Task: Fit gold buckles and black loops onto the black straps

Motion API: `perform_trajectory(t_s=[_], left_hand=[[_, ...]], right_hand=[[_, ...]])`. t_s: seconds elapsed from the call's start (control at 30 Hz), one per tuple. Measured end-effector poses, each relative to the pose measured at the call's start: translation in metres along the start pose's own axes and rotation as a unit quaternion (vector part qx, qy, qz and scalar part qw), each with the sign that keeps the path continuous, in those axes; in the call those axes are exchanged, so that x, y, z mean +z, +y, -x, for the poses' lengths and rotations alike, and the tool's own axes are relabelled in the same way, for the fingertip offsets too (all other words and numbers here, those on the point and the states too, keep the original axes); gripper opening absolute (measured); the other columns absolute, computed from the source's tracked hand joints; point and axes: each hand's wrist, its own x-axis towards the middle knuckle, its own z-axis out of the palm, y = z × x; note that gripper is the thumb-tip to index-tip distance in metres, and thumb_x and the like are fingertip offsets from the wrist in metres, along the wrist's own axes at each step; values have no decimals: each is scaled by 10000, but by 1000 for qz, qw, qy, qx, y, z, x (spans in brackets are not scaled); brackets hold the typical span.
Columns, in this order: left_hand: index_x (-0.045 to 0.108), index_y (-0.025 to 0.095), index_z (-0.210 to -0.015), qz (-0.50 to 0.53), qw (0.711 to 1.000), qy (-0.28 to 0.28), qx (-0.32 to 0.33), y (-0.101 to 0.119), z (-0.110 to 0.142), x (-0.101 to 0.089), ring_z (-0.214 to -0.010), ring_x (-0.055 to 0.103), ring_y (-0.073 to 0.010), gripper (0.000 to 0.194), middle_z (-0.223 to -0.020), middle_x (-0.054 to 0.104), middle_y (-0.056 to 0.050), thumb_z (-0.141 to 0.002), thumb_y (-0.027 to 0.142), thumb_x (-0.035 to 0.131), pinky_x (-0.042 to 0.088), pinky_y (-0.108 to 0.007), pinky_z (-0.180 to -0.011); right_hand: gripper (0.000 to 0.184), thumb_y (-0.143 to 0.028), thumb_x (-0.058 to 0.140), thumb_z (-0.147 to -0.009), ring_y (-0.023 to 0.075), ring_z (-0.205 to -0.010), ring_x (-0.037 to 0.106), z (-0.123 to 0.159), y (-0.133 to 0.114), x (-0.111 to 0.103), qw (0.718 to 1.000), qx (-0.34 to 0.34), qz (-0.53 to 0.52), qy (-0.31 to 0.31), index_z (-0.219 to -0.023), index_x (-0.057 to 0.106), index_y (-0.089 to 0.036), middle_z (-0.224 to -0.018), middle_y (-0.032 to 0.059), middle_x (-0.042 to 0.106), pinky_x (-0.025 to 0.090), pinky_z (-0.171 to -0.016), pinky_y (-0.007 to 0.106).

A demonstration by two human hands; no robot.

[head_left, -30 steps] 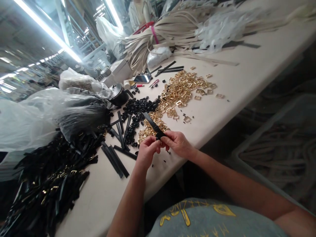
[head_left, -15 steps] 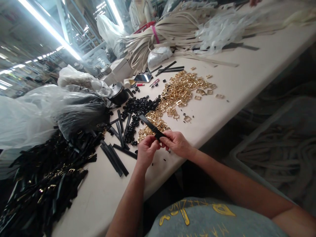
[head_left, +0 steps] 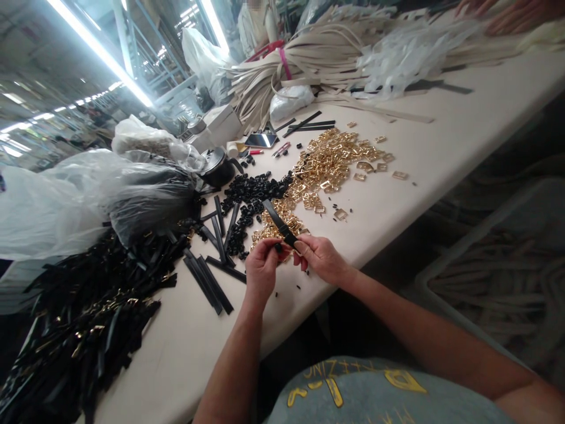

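A black strap [head_left: 277, 219] points up and away from my right hand [head_left: 321, 258], whose thumb and fingers pinch its near end. A black loop is wrapped around the strap partway along. Close by on the left, my left hand [head_left: 261, 268] is closed in a pinch on a small black loop [head_left: 278, 248], a little apart from the strap. Beyond the hands lie a pile of gold buckles [head_left: 329, 156] and a heap of black loops [head_left: 256, 189]. Several loose black straps [head_left: 205, 282] rest left of my left hand.
A large heap of black straps with gold buckles [head_left: 88, 318] covers the table's left side. Plastic bags [head_left: 145, 182], a black lidded pot [head_left: 217, 168], a phone [head_left: 261, 140] and bundled beige straps [head_left: 309, 56] stand farther back. Another person's hands [head_left: 514, 16] are at the far right.
My left hand has come away from the strap and now pinches a small black loop. The strap stays in my right hand. The other person's hands have come further into view.
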Motion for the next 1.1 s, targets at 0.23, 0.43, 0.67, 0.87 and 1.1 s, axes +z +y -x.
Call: perform_trajectory(t_s=[0.23,0.43,0.67,0.87,1.1], left_hand=[[689,183,-897,39,999,17,6,0,-1,1,-622,628,-99,182,-814,679,-16,-775,316,709,541,-241,-638],[683,170,-849,75,996,26,-33,-2,-5,-3,-577,621,-94,264,-755,677,-6,-701,362,787,538,-229,-597],[731,171,-892,56,997,-23,-41,0,-6,-12,-632,641,-115,287,-820,705,-41,-696,369,798,553,-254,-635],[746,174,-829,-2,999,-52,9,3,-7,-13,-708,630,-124,224,-851,672,-43,-652,283,828,533,-239,-645],[726,171,-787,3,996,-84,0,2,-7,-3,-611,615,-122,170,-773,643,-24,-677,279,797,529,-269,-609]], right_hand=[[341,-371,418,-974,96,-464,537,1,-5,1,994,-21,111,-4,-718,540,-182,-580,-14,597,417,-543,218],[321,-352,440,-964,94,-469,530,1,-5,0,991,-31,126,-13,-715,554,-184,-595,-11,614,394,-539,215],[300,-312,463,-960,93,-466,525,1,-7,0,991,-22,134,-20,-708,563,-182,-582,-19,611,369,-537,218],[289,-290,475,-951,104,-510,537,2,-4,0,985,-33,165,-30,-693,548,-183,-597,-11,606,380,-567,226],[235,-111,396,-884,116,-587,589,3,-11,-2,988,-39,138,-51,-1031,565,-181,-746,-9,644,437,-639,240]])
